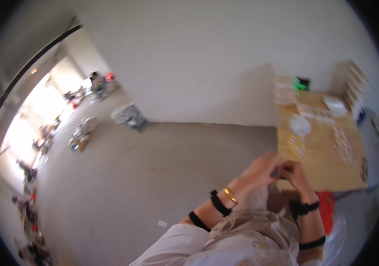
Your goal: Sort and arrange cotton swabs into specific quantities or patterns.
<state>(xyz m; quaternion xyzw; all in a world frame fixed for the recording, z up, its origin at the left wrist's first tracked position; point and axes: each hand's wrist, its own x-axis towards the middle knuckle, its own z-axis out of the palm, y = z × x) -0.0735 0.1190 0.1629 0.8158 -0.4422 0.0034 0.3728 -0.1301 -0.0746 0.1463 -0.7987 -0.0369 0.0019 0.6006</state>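
Note:
My left hand (265, 169) and my right hand (296, 174) meet in front of me, close to the near left corner of a wooden table (320, 175). The fingers of both are bent and pressed together around something small and dark; blur and the fingers hide what it is. On the tabletop beyond my hands lie a yellowish clear packet (295, 144) and a round whitish plastic piece (300, 125). A loose pile of thin pale pieces (342, 144) spreads to the right of them.
Pale stacks (285, 91) and tiered racks (357, 86) stand at the table's back, with a green-and-black object (301, 83). A red stool (327, 206) is beside my right arm. Grey bundles (128, 116) sit on the floor by the wall; a white slip (162, 224) lies nearer.

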